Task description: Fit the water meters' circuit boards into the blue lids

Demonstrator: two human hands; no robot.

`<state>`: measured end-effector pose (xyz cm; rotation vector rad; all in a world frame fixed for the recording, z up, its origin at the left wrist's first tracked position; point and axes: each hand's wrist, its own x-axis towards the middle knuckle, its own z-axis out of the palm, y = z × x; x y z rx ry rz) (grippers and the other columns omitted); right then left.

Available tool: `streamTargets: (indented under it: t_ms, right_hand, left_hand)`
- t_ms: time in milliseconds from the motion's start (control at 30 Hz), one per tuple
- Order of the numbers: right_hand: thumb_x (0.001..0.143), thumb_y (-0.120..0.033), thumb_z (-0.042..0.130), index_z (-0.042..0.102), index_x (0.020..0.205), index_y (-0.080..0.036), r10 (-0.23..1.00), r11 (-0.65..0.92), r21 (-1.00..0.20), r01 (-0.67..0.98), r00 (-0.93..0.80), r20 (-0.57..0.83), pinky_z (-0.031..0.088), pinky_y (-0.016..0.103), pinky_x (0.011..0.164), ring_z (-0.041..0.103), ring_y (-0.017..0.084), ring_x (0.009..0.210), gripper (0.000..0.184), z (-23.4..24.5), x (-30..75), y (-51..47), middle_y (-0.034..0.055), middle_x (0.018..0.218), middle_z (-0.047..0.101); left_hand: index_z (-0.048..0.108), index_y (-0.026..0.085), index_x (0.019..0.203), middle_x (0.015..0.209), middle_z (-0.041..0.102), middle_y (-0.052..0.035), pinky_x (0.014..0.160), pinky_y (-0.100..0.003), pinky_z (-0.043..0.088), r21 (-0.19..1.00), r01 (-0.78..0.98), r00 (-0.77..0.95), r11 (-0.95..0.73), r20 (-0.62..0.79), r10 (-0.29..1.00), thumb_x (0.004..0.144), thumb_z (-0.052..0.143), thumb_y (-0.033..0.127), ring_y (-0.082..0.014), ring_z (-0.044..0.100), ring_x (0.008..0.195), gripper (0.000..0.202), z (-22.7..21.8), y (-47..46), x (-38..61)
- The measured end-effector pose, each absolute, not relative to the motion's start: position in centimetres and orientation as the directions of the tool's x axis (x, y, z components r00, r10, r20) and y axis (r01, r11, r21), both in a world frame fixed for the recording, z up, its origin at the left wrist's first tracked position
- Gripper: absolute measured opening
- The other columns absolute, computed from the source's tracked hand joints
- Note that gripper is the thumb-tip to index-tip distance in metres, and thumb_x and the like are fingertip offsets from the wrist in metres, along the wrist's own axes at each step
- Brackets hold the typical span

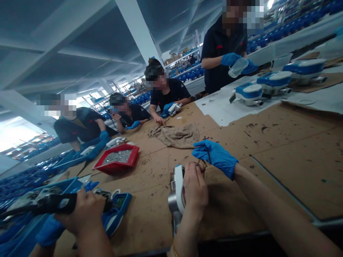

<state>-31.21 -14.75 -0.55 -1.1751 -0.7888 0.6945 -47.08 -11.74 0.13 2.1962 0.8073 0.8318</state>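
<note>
Hands meet over the near edge of a brown, stain-speckled, cardboard-covered table [230, 141]. The bare left hand [195, 187] grasps a rounded white-and-silver metal meter body [175, 200], tipped up on its side close to that edge. The blue-gloved right hand [215, 157] is just beyond, fingers bent toward thin, dark, wire-like strands [203, 165] beside the unit; whether it pinches one cannot be told.

The work looks partway through: the strands stick out, and no blue cover shows on the unit's visible side. Toward the table's far right corner, three white meters with blue tops [248, 93] look further along, so fitting the strands and covering this one are probably left.

Beyond the gloved hand, toward the far edge, lies a crumpled brown cloth [178, 135]. Left of it is a red plastic bin [112, 168] of small silver parts. At the near left corner, a co-worker's bare hand [87, 210] grips a black handheld tool [63, 203]. Along the far edge are co-workers in dark shirts; the standing one holds a clear plastic cup [238, 68].
</note>
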Motion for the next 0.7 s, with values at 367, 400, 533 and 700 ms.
streamTargets:
  t_ms: [367,400,533,700]
  right_hand:
    - [0.069,-0.048,0.083,0.073,0.105,-0.019,0.726,0.236,-0.966,0.107,0.642,0.249,0.056,0.053,0.102,0.074,0.029,0.103,0.047,-3.6,-30.0,-15.2,0.0097,0.105,0.079]
    - [0.070,-0.047,0.082,0.074,0.106,-0.019,0.733,0.239,-0.964,0.121,0.629,0.260,0.056,0.053,0.103,0.073,0.029,0.104,0.047,-3.6,-30.0,-15.3,0.0095,0.107,0.079]
    - [0.073,-0.049,0.080,0.075,0.109,-0.020,0.775,0.267,-0.953,0.145,0.556,0.302,0.055,0.052,0.105,0.073,0.028,0.107,0.046,-3.3,-29.9,-15.7,0.0093,0.113,0.078]
    - [0.081,-0.053,0.074,0.076,0.111,-0.022,0.805,0.280,-0.935,0.217,0.479,0.352,0.055,0.050,0.106,0.073,0.027,0.108,0.043,-2.7,-30.4,-16.3,0.0083,0.115,0.077]
  left_hand:
    - [0.065,0.032,0.083,0.091,0.077,-0.0037,0.109,-0.047,0.038,0.793,0.370,0.641,-0.484,0.158,0.751,0.081,0.064,0.052,-0.0354,0.061,0.122,0.020,-1.3,-12.4,-44.5]
    - [0.064,0.031,0.080,0.086,0.077,-0.0043,0.109,-0.047,0.038,0.779,0.371,0.643,-0.506,0.177,0.745,0.082,0.063,0.049,-0.0351,0.063,0.118,0.018,-1.6,-12.3,-44.4]
    - [0.065,0.029,0.076,0.076,0.074,-0.0056,0.107,-0.048,0.039,0.712,0.379,0.660,-0.591,0.239,0.712,0.086,0.055,0.042,-0.0336,0.068,0.105,0.019,-2.2,-11.3,-44.6]
    - [0.065,0.028,0.076,0.071,0.072,-0.0049,0.102,-0.044,0.042,0.677,0.365,0.684,-0.640,0.271,0.677,0.084,0.056,0.036,-0.0301,0.067,0.098,0.014,-1.8,-9.5,-45.4]
